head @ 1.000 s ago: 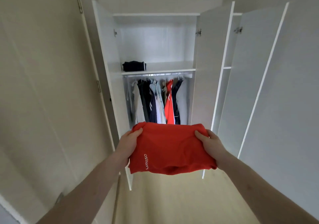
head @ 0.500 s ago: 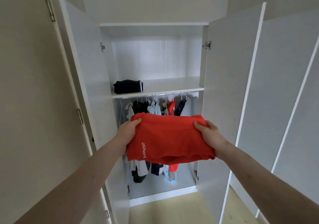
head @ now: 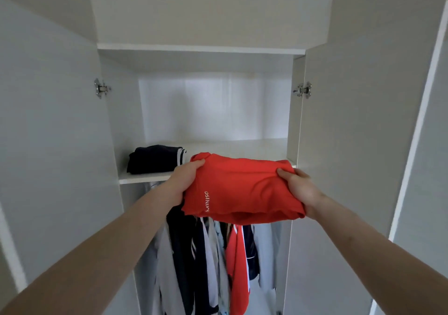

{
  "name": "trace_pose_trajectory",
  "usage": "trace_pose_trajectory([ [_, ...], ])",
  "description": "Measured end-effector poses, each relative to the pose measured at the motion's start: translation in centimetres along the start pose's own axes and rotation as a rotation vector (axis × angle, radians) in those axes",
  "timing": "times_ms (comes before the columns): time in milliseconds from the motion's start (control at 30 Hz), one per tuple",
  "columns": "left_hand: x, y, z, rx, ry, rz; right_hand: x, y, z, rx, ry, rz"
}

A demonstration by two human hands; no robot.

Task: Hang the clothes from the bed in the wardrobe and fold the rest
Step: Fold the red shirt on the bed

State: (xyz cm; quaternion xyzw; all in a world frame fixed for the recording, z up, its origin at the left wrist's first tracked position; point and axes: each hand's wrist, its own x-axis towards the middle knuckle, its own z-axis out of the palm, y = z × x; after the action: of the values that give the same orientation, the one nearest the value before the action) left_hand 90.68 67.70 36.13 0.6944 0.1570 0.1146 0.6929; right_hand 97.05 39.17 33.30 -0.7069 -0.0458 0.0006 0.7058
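- The folded red T-shirt (head: 242,188) is a soft, matte knit bundle, roughly rectangular with rounded, creased edges; small white "MINISO" lettering runs along its left part.
- It is held in the air just in front of the wardrobe shelf (head: 145,175), its far edge level with the shelf's front lip, not resting on it as far as the view shows.
- The left hand (head: 185,177) grips the T-shirt's left end, thumb curled over the top of the cloth, the remaining fingers hidden beneath it.
- The right hand (head: 299,188) grips the right end in the same way, thumb pressed into the fabric so that wrinkles fan out from it.
- The shelf is a smooth, flat white board inside a white laminate wardrobe (head: 213,111) with glossy inner walls.
- On the shelf, left of the T-shirt and near it, lies a folded dark garment (head: 155,159) with white stripes at one edge, a low squarish stack.
- Below the shelf hang clothes (head: 206,261) in dark navy, pale grey, white and red, draping in long limp folds.
- Both wardrobe doors (head: 55,132) stand open beside the shelf, with metal hinges (head: 101,88) on their inner faces.
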Motion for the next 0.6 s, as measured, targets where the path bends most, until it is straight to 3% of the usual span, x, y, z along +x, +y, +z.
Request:
trace_pose_trajectory([
  [333,18.2,3.7,0.6,-0.002,0.063,-0.042,20.4,-2.4,5.3,-0.059,-0.079,0.033],
  [533,30.7,3.3,-0.4,0.097,0.076,-0.022,29.9,-0.7,9.3,-0.08,-0.063,0.065],
  [600,35.3,2.9,-0.8,0.23,0.082,0.015,33.3,0.0,10.6,-0.116,-0.058,0.084],
])
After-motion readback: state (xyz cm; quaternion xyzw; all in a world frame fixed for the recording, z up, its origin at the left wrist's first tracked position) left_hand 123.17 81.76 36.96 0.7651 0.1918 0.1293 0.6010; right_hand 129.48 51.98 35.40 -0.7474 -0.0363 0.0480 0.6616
